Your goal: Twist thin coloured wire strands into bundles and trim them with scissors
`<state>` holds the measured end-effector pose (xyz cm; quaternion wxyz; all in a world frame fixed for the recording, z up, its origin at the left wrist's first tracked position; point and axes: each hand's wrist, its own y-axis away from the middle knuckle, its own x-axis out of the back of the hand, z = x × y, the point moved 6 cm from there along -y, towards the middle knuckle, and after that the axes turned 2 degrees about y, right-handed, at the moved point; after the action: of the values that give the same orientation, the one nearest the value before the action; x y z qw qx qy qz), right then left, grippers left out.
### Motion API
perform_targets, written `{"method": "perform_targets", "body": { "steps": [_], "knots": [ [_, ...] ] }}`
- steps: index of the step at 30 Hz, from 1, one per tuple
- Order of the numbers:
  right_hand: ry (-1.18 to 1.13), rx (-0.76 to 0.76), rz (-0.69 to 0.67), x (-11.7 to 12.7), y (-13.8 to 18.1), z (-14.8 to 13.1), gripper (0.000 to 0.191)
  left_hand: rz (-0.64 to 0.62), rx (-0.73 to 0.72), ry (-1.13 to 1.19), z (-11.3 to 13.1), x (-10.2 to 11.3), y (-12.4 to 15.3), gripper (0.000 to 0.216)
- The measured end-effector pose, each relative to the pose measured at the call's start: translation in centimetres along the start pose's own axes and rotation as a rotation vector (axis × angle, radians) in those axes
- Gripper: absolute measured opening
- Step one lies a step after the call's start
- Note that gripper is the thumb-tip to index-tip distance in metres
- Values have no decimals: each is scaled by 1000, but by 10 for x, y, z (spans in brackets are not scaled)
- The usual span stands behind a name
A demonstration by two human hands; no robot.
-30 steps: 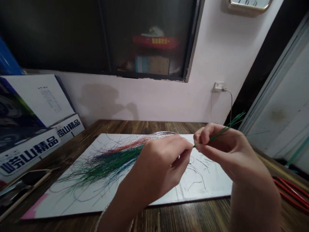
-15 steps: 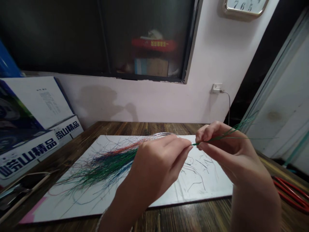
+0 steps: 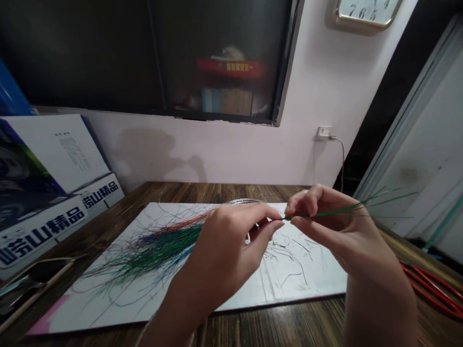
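Note:
Both hands meet over the right half of a white board (image 3: 249, 294), pinching one small bundle of thin green wires (image 3: 340, 211). My left hand (image 3: 231, 246) is closed on the bundle's narrow end between thumb and index finger. Just beside it, my right hand (image 3: 333, 221) pinches the same bundle with thumb and fingertips. The loose wire ends fan out to the right, past the right wrist. Left of my hands, a heap of green, blue, red and purple wires (image 3: 162, 246) lies on the board, partly hidden behind my left hand.
Short dark wire scraps (image 3: 292, 265) are scattered on the board. Red-handled scissors (image 3: 434, 289) rest on the wooden table (image 3: 282, 323) at right. Printed boxes (image 3: 54, 221) stand at left, with a dark tool (image 3: 29, 289) before them. A round clear dish (image 3: 246, 200) sits behind my left hand.
Both hands have shifted slightly left. The right fingers have re-formed their pinch, and the wire ends now point more level to the right. The left fingers have opened a small gap behind their pinch.

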<state>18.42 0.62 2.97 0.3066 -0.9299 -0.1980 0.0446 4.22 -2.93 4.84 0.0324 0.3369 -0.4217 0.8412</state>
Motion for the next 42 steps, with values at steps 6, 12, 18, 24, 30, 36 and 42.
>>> {"method": "perform_targets", "body": {
  "steps": [6,12,18,24,30,36,42],
  "knots": [
    [-39,-17,-6,-3,0,0,24,16,73,64,-3,1,0,6],
    [-87,-22,-36,-4,2,0,26,11,68,123,0,5,3,8],
    [-156,-13,-75,-7,2,0,25,-1,35,157,5,6,5,9],
    [-86,44,-1,-8,0,0,19,81,1,64,5,9,5,6],
    [-69,103,30,-6,-2,1,22,77,-19,25,4,10,6,7],
    [-93,116,30,-7,-3,2,23,88,-32,2,3,9,7,15],
    [-72,166,5,-10,-1,-2,25,117,-64,16,8,9,8,15]
  ]
}}
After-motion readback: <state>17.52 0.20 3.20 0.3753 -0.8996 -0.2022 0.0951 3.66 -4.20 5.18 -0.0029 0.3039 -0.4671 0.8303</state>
